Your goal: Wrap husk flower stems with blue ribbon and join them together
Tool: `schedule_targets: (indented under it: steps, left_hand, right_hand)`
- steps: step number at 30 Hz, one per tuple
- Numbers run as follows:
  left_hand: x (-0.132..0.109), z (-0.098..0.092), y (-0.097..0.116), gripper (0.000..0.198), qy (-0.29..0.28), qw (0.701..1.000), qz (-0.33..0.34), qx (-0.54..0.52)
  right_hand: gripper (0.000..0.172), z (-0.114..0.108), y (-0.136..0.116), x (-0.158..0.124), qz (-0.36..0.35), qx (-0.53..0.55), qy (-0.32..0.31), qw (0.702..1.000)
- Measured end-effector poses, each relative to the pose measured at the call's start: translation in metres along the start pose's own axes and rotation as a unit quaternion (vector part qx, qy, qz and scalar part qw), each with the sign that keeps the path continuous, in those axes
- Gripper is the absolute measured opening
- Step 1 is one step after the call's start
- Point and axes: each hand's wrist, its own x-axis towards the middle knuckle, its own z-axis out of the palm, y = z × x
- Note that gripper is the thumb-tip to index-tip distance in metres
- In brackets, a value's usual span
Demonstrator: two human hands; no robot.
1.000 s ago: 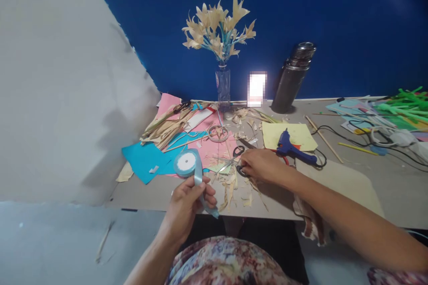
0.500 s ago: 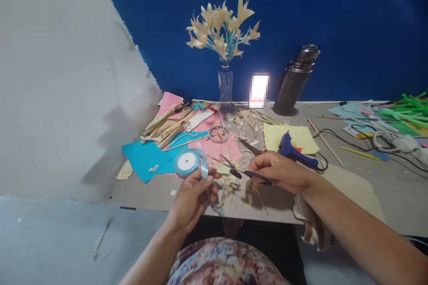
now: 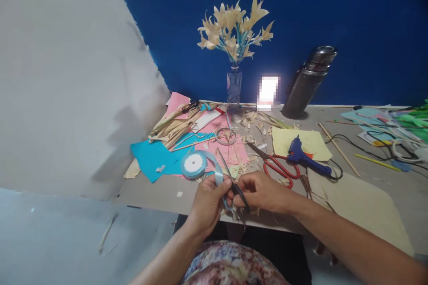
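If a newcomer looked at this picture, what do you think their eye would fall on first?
Probably the pale flowers in the see-through bottle at the back of the table, bright against the deep blue wall. Next might come the area near the front edge, where the left hand holds light-blue ribbon and the right hand holds dark-handled scissors.

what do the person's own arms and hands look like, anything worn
The left hand and right hand are ungloved; no ring, watch or bracelet can be made out. Both forearms are bare as far as they show, with no sleeve in view. A garment with a blotchy, multicoloured pattern shows between them.
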Motion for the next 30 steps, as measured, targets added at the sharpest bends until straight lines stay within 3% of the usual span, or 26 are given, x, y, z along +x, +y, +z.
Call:
schedule_targets:
  steps: [4,9,12,15,19,24,30]
  left_hand:
    - [-0.006,-0.013,0.009,0.036,0.007,0.991,0.007,0.130]
    - [-0.007,-0.039,0.035,0.041,0.105,0.961,0.088,0.240]
    - [0.000,-0.053,0.051,0.034,0.145,0.948,0.153,0.237]
    - [0.006,-0.063,0.065,0.035,0.132,0.964,0.135,0.190]
    - [0.009,-0.069,0.077,0.038,0.094,0.982,0.106,0.123]
    - [0.008,-0.072,0.080,0.034,0.079,0.990,0.082,0.082]
    - [0.006,-0.075,0.081,0.031,0.069,0.989,0.069,0.114]
  right_hand:
    - [0.035,-0.005,-0.003,-0.007,0.018,0.076,-0.014,0.997]
    - [0.033,-0.018,0.000,-0.007,0.045,0.191,0.006,0.981]
    - [0.032,-0.013,0.007,-0.005,0.061,0.254,-0.013,0.965]
    - [0.034,0.001,0.014,-0.003,0.048,0.332,-0.016,0.942]
    - [0.047,0.023,0.019,0.001,0.060,0.415,-0.075,0.905]
    - [0.047,0.036,0.005,0.018,0.108,0.378,-0.112,0.913]
    - [0.056,0.033,-0.015,0.046,0.107,0.301,-0.147,0.936]
